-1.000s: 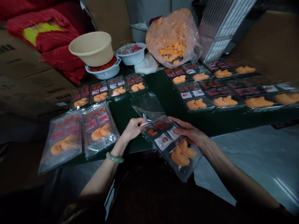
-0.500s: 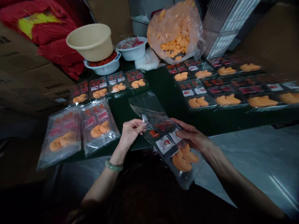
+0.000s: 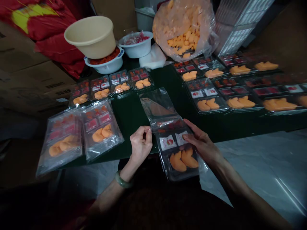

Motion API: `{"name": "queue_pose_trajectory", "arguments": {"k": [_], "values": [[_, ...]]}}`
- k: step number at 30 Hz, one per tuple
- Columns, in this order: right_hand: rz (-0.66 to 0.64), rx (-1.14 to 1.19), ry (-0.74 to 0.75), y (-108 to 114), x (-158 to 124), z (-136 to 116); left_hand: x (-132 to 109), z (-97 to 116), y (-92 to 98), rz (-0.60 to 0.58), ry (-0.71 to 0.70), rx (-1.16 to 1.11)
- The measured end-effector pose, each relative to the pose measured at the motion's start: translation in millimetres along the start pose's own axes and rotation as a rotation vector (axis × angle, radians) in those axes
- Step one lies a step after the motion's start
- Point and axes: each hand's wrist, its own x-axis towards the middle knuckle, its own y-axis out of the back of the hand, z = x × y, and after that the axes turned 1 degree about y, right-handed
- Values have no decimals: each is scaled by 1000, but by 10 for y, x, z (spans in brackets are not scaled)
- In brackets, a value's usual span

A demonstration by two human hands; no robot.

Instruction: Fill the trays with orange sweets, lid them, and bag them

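The green table [image 3: 130, 118] leaves room between left trays [image 3: 121, 82] and right trays [image 3: 205, 98]. At its near edge, a bag [image 3: 158, 103], likely soft and slippery, seems to enclose the held tray [image 3: 177, 148], probably light, best taken by its rims. The right hand [image 3: 202, 143] clasps its right side; the left hand [image 3: 141, 144] pinches the bag's edge. Orange pieces [image 3: 183, 159] look fragile.

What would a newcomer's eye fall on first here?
Probably the bulging clear bag of orange pieces at the back of the green table, with a cream basin stacked on a pale basin to its left. Front and centre, the right hand grips a filled tray in a clear sleeve, whose edge the left hand pinches.
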Motion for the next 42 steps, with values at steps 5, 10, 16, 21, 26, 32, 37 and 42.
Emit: {"name": "queue_pose_trajectory", "arguments": {"k": [5,10,16,21,26,32,37,42], "values": [[182,-132,45,-127,149,2,-78,-16,63,-165,-79,-22],[253,-860,284,-241,493,-6,41,-222,52,-264,-129,247],[46,-1474,610,-123,406,-11,176,-279,78,-359,-182,529],[-364,-1487,669,147,260,-7,167,-308,108,-422,-238,473],[-136,-1339,888,13,468,104,209,-297,174,-515,-339,478],[76,-1380,762,-386,557,199,183,-310,302,-483,-335,528],[90,-1373,641,-543,681,122,123,-343,366,-464,-337,542],[20,-1451,635,-582,697,101,117,-303,377,-409,-303,567]]}}
